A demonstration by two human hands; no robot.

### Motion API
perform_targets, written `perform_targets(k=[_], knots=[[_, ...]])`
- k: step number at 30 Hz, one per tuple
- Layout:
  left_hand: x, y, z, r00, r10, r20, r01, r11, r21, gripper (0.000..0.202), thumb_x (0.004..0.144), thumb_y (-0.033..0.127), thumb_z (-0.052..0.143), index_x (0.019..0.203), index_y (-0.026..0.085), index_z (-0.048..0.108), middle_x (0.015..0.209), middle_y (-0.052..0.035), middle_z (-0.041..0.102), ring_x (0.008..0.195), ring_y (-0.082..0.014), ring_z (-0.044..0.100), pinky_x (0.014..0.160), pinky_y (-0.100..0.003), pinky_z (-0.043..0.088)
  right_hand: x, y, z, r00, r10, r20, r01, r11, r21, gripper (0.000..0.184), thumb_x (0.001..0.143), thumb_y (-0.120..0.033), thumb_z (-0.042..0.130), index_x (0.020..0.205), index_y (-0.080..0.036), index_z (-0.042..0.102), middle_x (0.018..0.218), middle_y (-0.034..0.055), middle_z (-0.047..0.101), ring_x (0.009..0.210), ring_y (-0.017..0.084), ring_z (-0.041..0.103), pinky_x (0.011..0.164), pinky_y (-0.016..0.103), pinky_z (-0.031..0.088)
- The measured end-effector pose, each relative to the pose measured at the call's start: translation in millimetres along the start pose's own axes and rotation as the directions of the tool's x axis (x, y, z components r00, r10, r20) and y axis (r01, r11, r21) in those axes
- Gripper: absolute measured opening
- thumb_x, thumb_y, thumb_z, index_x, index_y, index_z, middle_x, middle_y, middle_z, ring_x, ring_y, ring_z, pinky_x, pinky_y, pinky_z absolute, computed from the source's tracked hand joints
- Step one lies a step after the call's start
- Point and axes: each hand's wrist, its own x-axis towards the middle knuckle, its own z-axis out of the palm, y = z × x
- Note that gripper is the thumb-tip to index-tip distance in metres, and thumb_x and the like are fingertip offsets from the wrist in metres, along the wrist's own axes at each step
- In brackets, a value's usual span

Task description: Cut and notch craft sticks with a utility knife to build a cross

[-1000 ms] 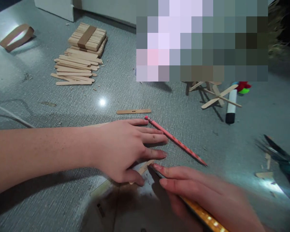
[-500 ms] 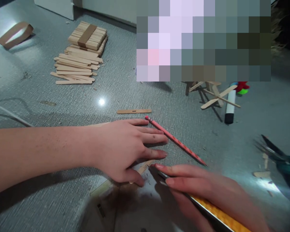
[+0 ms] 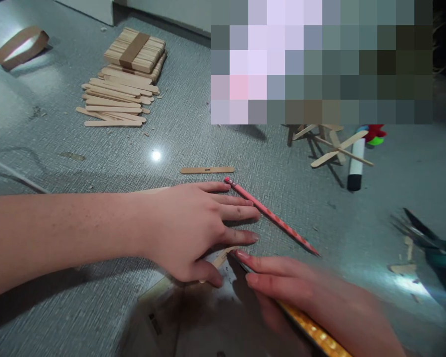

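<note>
My left hand (image 3: 193, 225) lies flat with its fingers spread. Its thumb and the edge of the palm cover most of a wooden craft stick (image 3: 223, 256), which has small dark marks. A yellow-handled utility knife (image 3: 312, 329) is gripped in my right hand (image 3: 312, 295), its dark tip touching or just over the marked stick. Under the stick lies a smooth, translucent sheet (image 3: 196, 317), partly in shadow. Close to my left fingertips is a pink pencil (image 3: 273, 215). A craft stick with a small slot (image 3: 207, 170) rests just beyond that hand.
Loose craft sticks (image 3: 113, 101) lie before a banded bundle (image 3: 137, 47). A brown paper loop (image 3: 20, 47) stands far left. To the right are crossed sticks (image 3: 338, 149), a white tube with a black cap (image 3: 356, 163), scissors (image 3: 431, 240) and wood scraps (image 3: 403, 268). The upper right is pixelated.
The knife and my right hand have shifted slightly toward the left, and less of the metal edge along the handle shows. My left hand stays in place over the stick.
</note>
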Motion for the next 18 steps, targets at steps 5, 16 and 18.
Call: perform_targets(k=[5, 16, 18], knots=[[0.4, 0.8, -1.7, 1.000, -0.007, 0.002, 0.007, 1.000, 0.000, 0.068, 0.089, 0.052, 0.069, 0.144, 0.015, 0.057, 0.159, -0.0144, 0.046, 0.149, -0.0328, 0.042, 0.130, -0.054, 0.021, 7.7, -2.1, -5.0, 0.991, -0.125, 0.050, 0.126, 0.992, -0.005, 0.033, 0.080, -0.005, 0.064, 0.105, -0.026, 0.066, 0.098, 0.0002, 0.080, 0.080, 0.015, 0.080, 0.072, 0.014, 0.062], [-0.3, 0.2, -1.3, 1.000, 0.007, -0.027, -0.006, 1.000, 0.021, 0.069, 0.086, 0.053, 0.072, 0.142, 0.014, 0.060, 0.156, -0.0138, 0.050, 0.146, -0.0327, 0.046, 0.128, -0.054, 0.027, 1.8, 0.3, -4.0, 0.990, -0.125, 0.058, 0.124, 0.992, 0.013, 0.035, 0.079, -0.005, 0.063, 0.108, -0.025, 0.065, 0.099, 0.0029, 0.079, 0.080, 0.017, 0.080, 0.072, 0.018, 0.063], [-0.8, -0.7, -1.2, 0.999, 0.011, -0.032, -0.010, 1.000, 0.021, 0.070, 0.085, 0.053, 0.073, 0.142, 0.014, 0.060, 0.156, -0.0136, 0.050, 0.145, -0.0332, 0.047, 0.128, -0.053, 0.028, 0.3, 0.6, -3.0, 0.989, -0.137, 0.054, 0.137, 0.991, 0.001, 0.034, 0.080, -0.006, 0.064, 0.108, -0.025, 0.065, 0.099, 0.0034, 0.079, 0.079, 0.017, 0.080, 0.073, 0.017, 0.063]])
